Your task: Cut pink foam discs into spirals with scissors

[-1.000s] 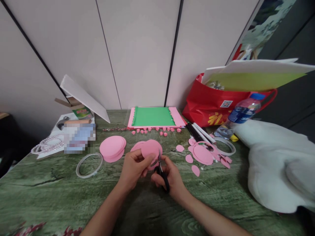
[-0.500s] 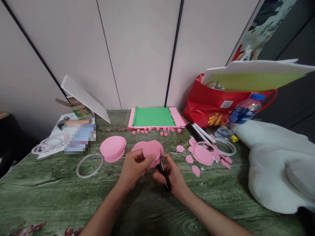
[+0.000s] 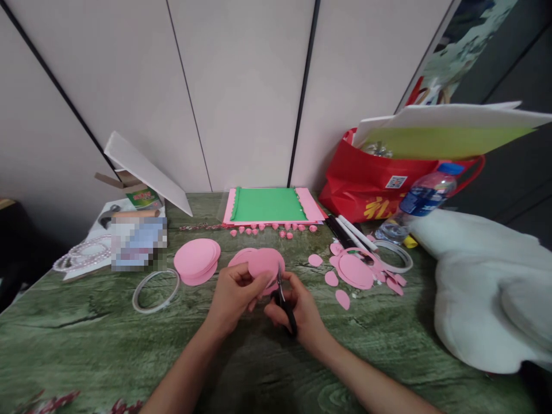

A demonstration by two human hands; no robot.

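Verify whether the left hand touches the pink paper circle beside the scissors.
Touching. The head view shows the left hand pinching the pink paper circle, thumb across its lower part.

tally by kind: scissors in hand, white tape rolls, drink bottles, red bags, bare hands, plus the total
scissors in hand: 1
white tape rolls: 2
drink bottle: 1
red bag: 1
bare hands, left hand and right hand: 2
total: 7
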